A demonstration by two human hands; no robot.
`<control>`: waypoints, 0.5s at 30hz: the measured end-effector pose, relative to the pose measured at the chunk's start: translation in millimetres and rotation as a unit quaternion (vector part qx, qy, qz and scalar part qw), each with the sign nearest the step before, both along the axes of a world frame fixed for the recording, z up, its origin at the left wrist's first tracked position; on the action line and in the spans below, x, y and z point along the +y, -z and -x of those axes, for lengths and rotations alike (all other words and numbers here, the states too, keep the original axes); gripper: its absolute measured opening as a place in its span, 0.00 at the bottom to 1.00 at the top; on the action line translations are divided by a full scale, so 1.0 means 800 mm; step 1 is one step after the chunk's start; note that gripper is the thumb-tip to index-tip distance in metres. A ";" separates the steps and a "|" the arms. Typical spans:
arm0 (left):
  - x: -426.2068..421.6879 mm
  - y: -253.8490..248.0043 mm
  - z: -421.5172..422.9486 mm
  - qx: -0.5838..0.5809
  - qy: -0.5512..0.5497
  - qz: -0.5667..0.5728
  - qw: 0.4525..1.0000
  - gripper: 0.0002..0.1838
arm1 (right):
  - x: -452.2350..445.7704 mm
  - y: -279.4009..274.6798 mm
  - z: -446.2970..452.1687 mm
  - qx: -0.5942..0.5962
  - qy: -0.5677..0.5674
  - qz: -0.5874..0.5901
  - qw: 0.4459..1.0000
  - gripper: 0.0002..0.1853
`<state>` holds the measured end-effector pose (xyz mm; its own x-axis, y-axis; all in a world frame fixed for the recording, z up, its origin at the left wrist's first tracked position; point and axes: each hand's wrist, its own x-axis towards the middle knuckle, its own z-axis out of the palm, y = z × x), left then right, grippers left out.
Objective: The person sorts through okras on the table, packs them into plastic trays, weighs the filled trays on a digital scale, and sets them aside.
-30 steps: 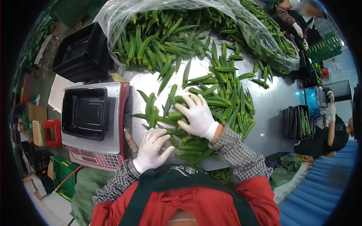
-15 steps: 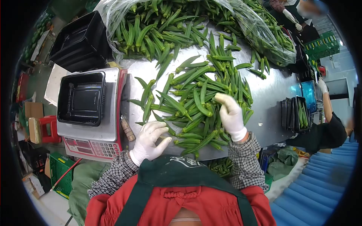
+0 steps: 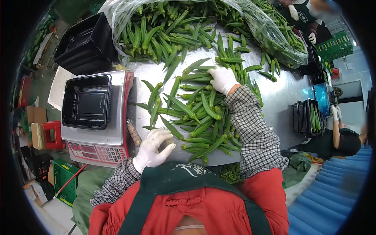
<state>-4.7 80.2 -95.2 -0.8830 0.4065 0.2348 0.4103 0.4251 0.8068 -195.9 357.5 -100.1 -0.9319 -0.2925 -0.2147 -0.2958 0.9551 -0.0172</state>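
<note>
Loose green okra (image 3: 184, 109) lies in a pile on the metal table in front of me. My right hand (image 3: 223, 80), in a white glove, reaches to the far side of this pile. Its fingers are closed over the stem end of an okra pod (image 3: 197, 76), partly hiding it. My left hand (image 3: 153, 148), also gloved, rests at the table's near edge, left of the pile. Its fingers are curved with the thumb apart, and nothing is in it. A black plastic tray (image 3: 105, 102) sits on the scale (image 3: 98, 138) to the left.
Stacked black trays (image 3: 84, 45) stand behind the scale. A knife handle (image 3: 134, 133) lies beside it. A clear plastic bag (image 3: 270, 29) spills more okra at the back. Black baskets (image 3: 301, 117) stand at right, where a co-worker's gloved hands (image 3: 336, 112) show.
My right hand has moved forward and slightly left, from above the pile's right side onto okra at its far side. My left hand has barely moved.
</note>
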 end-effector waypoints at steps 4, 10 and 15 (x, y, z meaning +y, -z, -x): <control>0.010 -0.006 0.007 -0.050 0.005 -0.037 0.998 0.13 | 0.046 -0.012 -0.031 0.101 0.080 0.226 0.966 0.11; 0.033 -0.019 0.015 -0.361 0.014 -0.168 0.917 0.16 | 0.038 -0.085 -0.124 -0.064 0.258 0.628 0.732 0.16; 0.063 -0.011 0.019 -0.514 0.038 -0.436 0.738 0.28 | -0.047 -0.063 -0.203 -0.154 0.153 0.580 0.785 0.14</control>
